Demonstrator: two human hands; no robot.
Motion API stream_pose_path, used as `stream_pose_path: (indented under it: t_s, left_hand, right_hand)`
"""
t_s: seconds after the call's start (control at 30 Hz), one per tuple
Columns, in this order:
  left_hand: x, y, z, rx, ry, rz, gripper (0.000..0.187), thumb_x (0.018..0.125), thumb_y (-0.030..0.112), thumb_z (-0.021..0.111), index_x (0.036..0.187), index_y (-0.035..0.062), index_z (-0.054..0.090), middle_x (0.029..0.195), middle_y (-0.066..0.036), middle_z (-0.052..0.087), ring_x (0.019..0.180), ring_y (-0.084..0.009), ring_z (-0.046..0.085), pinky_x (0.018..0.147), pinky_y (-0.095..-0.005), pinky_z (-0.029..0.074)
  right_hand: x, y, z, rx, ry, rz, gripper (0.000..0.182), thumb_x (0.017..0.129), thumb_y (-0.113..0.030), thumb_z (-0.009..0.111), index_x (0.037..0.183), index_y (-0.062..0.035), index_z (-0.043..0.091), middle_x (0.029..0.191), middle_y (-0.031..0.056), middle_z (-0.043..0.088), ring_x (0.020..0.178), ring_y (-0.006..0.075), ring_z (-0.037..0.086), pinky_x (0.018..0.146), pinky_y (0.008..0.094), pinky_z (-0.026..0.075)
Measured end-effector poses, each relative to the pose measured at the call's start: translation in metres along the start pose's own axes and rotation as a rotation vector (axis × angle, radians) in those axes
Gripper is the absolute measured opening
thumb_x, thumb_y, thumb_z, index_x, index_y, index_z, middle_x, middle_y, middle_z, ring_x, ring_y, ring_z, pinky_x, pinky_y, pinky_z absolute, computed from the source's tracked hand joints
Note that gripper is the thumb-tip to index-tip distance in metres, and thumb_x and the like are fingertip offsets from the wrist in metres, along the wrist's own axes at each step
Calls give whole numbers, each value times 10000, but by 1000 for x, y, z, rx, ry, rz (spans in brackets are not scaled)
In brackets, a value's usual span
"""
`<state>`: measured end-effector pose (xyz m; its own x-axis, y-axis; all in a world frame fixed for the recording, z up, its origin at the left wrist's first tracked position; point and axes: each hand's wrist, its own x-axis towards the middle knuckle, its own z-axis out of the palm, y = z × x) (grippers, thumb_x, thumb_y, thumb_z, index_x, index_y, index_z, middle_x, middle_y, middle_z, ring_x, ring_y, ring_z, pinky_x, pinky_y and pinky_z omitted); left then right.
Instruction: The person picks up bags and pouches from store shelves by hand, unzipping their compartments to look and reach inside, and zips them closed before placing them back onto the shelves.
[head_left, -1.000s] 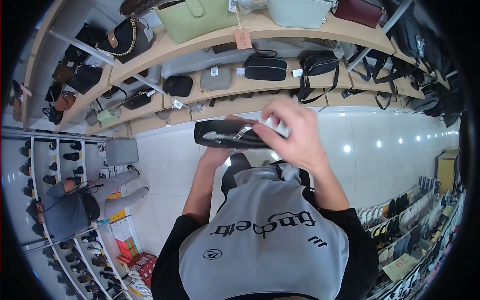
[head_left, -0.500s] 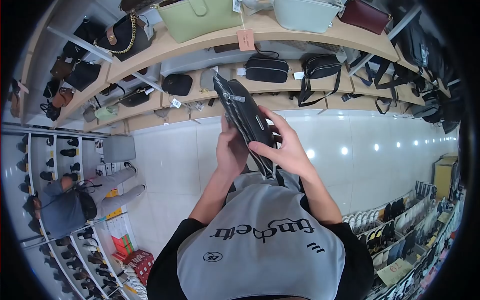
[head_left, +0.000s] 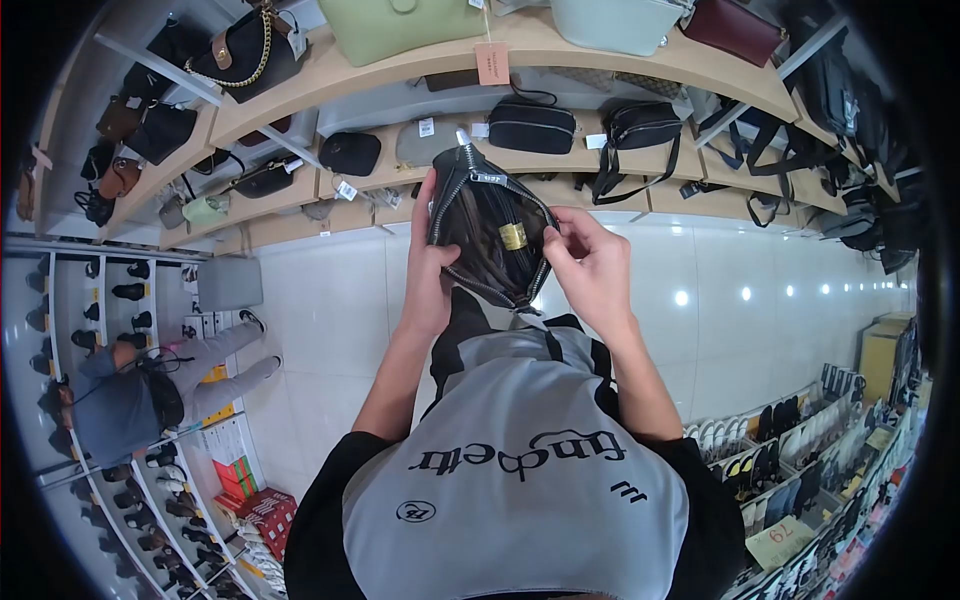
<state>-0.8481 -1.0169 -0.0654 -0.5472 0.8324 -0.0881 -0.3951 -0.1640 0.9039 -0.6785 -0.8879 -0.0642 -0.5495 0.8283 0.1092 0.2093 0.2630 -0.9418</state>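
Observation:
A black zippered clutch bag (head_left: pixel 462 272) is spread wide in front of my chest, its mouth facing up at me. Inside it shows a dark lining with a yellow-gold label (head_left: pixel 513 237). My left hand (head_left: pixel 430 280) grips the bag's left side, thumb over the zipper edge. The right edge is pinched between thumb and fingers of my right hand (head_left: pixel 592 262). A metal zipper pull (head_left: pixel 489 179) lies across the far end of the opening.
Ahead, a curved wooden shelf (head_left: pixel 380 85) carries a green handbag (head_left: pixel 400 28), a pale blue bag (head_left: pixel 614 28) and black bags. Another person (head_left: pixel 140 395) is beside the shoe racks (head_left: pixel 128 500) on the left. Slippers hang in racks at lower right.
The bag has gone from nearly closed and tilted to spread apart, showing its inside. My hands have moved apart to its two sides.

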Motion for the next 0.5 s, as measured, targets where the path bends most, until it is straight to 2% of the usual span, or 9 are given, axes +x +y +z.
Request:
stream_pose_path:
  t_s: [0.1, 0.17, 0.3, 0.33, 0.4, 0.47, 0.5]
  left_hand:
    - [0, -1, -3, 1, -13, 31, 981, 810, 37, 456, 1751, 185, 223, 1711, -118, 345, 1512, -266, 462, 1225, -376, 419]
    - [-1, -1, -2, 24, -4, 44, 984, 814, 14, 458, 1753, 177, 215, 1714, -118, 340, 1515, -265, 454, 1233, -369, 393]
    - [-4, 3, 2, 118, -4, 59, 1001, 816, -25, 476, 1757, 172, 197, 1721, -119, 330, 1526, -257, 434, 1238, -352, 359]
    - [-5, 3, 2, 136, -10, 62, 1006, 816, -32, 482, 1757, 173, 193, 1724, -119, 326, 1529, -255, 429, 1237, -348, 356]
    - [-6, 2, 3, 97, -6, 48, 999, 822, -26, 485, 1756, 172, 191, 1726, -122, 319, 1534, -254, 419, 1238, -352, 351]
    - [-6, 0, 1, 93, -12, 57, 990, 828, -20, 487, 1754, 168, 189, 1729, -126, 311, 1540, -256, 408, 1240, -360, 346]
    - [-5, -2, -1, 109, -19, 73, 986, 832, -17, 488, 1753, 165, 189, 1731, -128, 307, 1543, -259, 402, 1243, -365, 343]
  right_hand:
    - [-3, -8, 2, -39, -3, -23, 260, 982, -87, 693, 1220, 15, 722, 821, 173, 768, 789, 229, 794, 736, 328, 595]
    - [-8, -18, 4, 75, -45, -5, 265, 1004, -81, 661, 1258, -7, 682, 919, 192, 770, 845, 273, 788, 781, 351, 597]
    - [-11, -12, 12, 3, -113, -177, 296, 1039, -69, 605, 1334, -54, 598, 1177, 228, 731, 1029, 364, 756, 906, 407, 589]
    - [-9, -13, 10, 13, -207, -189, 352, 1007, -82, 689, 1341, -59, 579, 1305, 228, 677, 1148, 380, 718, 975, 440, 573]
    - [-12, -17, 17, 21, -169, -249, 389, 974, -56, 755, 1303, -50, 548, 1169, 156, 690, 935, 241, 703, 851, 361, 571]
    - [-12, -21, 23, 72, -147, -222, 462, 904, -57, 856, 1234, -48, 533, 1071, 103, 686, 826, 167, 692, 781, 315, 566]
    - [-12, -24, 22, 100, -172, -158, 451, 907, -68, 844, 1243, -52, 545, 1114, 130, 691, 894, 242, 710, 802, 355, 576]
